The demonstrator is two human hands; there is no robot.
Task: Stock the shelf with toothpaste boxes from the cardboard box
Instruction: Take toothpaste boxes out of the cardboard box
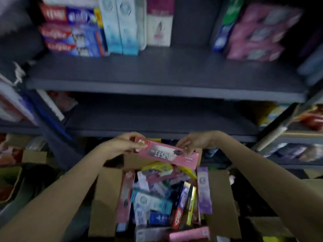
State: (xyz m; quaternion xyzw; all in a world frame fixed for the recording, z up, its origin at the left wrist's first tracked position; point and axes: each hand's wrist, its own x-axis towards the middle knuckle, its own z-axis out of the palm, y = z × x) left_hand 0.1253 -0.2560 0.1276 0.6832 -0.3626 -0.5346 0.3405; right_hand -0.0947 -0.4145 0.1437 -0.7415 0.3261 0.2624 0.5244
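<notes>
A pink toothpaste box [167, 153] hangs lengthwise above the open cardboard box [106, 203], just below the lower shelf edge. My left hand [122, 144] pinches its left end. My right hand [194, 142] holds its upper right edge with curled fingers. The cardboard box is full of several mixed toothpaste boxes [157, 201] in pink, purple, blue and yellow. The grey upper shelf [157, 72] carries standing and stacked toothpaste boxes [73, 32] at its back, with a dark gap right of the white and pink box [159, 23].
Pink stacked packs [255, 32] fill the upper shelf's right end. The lower shelf [157, 117] is dark, with yellow packs [274, 112] at its right. Neighbouring racks with goods flank both sides, and brown cartons [33, 156] sit low on the left.
</notes>
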